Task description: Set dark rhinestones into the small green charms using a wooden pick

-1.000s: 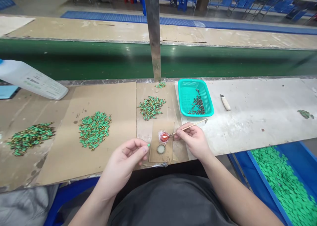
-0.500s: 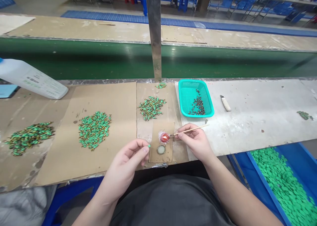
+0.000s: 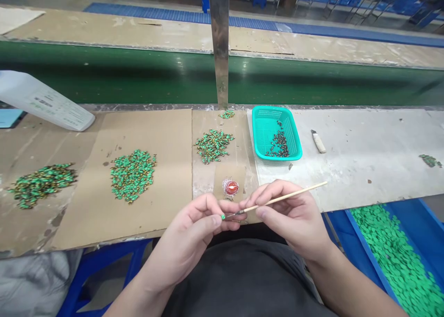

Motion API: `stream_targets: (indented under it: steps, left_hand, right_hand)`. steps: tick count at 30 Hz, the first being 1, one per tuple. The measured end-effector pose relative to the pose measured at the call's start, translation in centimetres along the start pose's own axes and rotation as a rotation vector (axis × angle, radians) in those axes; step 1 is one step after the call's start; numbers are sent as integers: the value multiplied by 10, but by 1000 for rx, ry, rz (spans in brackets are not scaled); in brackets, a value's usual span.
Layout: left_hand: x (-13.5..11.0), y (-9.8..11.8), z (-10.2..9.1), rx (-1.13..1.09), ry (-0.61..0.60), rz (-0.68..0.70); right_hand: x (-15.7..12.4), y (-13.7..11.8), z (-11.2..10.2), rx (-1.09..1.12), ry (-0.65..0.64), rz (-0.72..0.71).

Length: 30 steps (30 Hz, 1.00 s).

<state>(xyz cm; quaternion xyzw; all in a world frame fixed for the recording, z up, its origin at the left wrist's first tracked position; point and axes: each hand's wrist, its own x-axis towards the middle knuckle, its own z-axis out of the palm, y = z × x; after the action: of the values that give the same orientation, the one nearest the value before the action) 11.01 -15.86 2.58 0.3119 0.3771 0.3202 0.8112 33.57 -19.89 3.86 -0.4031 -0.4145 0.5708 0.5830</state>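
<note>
One long green conveyor belt [image 3: 208, 78] crosses my view behind one steel upright [image 3: 220, 44]. On my side of it, one bench carries brown cardboard sheets [image 3: 156, 127] and a stained white sheet [image 3: 360, 173]. Low at right, one blue bin [image 3: 367, 257] holds a mass of flat green pieces [image 3: 398, 261], too many to count. One white plastic jug [image 3: 45, 102] lies at the bench's left end. Five heaps of small green-and-gold pieces [image 3: 132, 176] sit on the bench: four on the cardboard, one at far right on the white sheet. One teal plastic mesh basket [image 3: 258, 122] holds a scatter of dark pieces [image 3: 279, 143], and one white-handled knife [image 3: 318, 142] lies to its right. One glossy red disc [image 3: 231, 187] sits on a small cardboard square [image 3: 220, 183] near the bench's front edge. My left hand [image 3: 194, 233] pinches one tiny green piece [image 3: 223, 217] between thumb and forefinger, while my right hand [image 3: 287, 215] pinches one thin wooden stick [image 3: 277, 199] between thumb and fingers, its dark tip touching or just beside that piece; I cannot tell which. Since the earlier frame, my hands have drawn together, the stick has left the red disc, and the round gold-rimmed setting no longer shows.
</note>
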Motion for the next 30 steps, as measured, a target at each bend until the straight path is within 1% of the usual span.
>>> stream_targets:
  steps: [4,15,19,26,30]
  left_hand:
    - [-2,-1,-1,12,3,-1]
    - [-4,-1,0,-8,-15,22]
    - [-4,0,0,8,-8,23]
    - [-5,0,-2,59,-14,29]
    - [-6,1,-2,40,-42,43]
  right_hand:
    - [-2,-3,2,-15,18,9]
    - [-3,-2,2,-57,9,9]
    - [-4,-5,1,-112,15,5]
    - [-2,-12,2,-250,-13,-36]
    - [-1,-16,4,-190,-6,-27]
